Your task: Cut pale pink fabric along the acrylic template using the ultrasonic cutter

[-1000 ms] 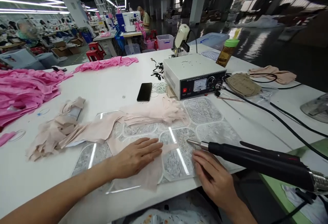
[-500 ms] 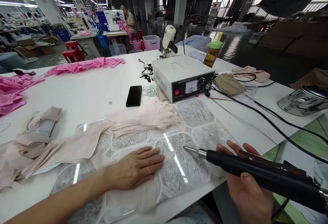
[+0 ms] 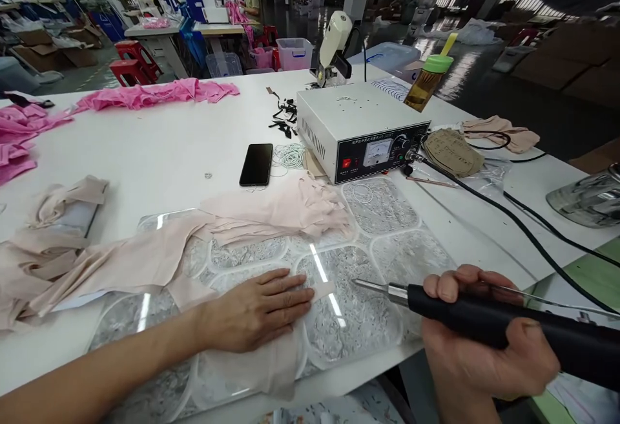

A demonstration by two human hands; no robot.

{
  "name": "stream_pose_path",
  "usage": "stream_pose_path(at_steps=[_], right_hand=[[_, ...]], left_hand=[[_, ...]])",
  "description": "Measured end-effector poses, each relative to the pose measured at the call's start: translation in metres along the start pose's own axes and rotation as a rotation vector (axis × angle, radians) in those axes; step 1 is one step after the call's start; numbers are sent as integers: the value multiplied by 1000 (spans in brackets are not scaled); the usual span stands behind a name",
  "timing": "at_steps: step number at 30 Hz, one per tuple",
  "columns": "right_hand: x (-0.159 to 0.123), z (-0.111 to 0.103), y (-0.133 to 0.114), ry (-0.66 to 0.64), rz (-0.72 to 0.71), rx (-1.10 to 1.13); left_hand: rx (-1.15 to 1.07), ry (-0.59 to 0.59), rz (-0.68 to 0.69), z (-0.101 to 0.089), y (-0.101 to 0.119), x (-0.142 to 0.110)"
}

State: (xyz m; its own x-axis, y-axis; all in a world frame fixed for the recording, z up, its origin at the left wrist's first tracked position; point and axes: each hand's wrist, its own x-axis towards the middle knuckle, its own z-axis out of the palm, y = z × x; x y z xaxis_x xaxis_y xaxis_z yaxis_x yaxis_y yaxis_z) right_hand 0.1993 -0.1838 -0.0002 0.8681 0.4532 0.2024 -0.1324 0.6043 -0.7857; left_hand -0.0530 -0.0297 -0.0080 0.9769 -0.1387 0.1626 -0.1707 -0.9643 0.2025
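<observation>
On pale fabric (image 3: 264, 366), left fingers (image 3: 288, 298) lie flat, outstretched; right fingers (image 3: 448, 286) grip a black-handled tool (image 3: 467, 316).

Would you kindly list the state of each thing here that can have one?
Left hand: flat on sheer beige fabric
Right hand: closed around black pen-shaped tool
Black rectangular phone: screen dark
White metal control box: red switch apparently lit
Amber bottle: green lid on
Long beige fabric strips: rumpled

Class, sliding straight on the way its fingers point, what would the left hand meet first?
Probably the pale fabric strip just beyond the left hand; then perhaps the pointed tool, its height unclear.
</observation>
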Motion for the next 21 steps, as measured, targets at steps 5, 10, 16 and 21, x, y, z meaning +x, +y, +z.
stream_pose_path(at_steps=[5, 10, 16, 21], right_hand=[[-2, 7, -6, -175, -8, -44], [-4, 17, -3, -294, 14, -43], [-5, 24, 2, -338, 28, -24], [-6, 24, 2, -356, 32, -25]], left_hand=[[12, 12, -1, 1, 1, 1], [4, -1, -10, 2, 1, 1], [9, -4, -13, 3, 1, 0], [4, 19, -7, 4, 0, 0]])
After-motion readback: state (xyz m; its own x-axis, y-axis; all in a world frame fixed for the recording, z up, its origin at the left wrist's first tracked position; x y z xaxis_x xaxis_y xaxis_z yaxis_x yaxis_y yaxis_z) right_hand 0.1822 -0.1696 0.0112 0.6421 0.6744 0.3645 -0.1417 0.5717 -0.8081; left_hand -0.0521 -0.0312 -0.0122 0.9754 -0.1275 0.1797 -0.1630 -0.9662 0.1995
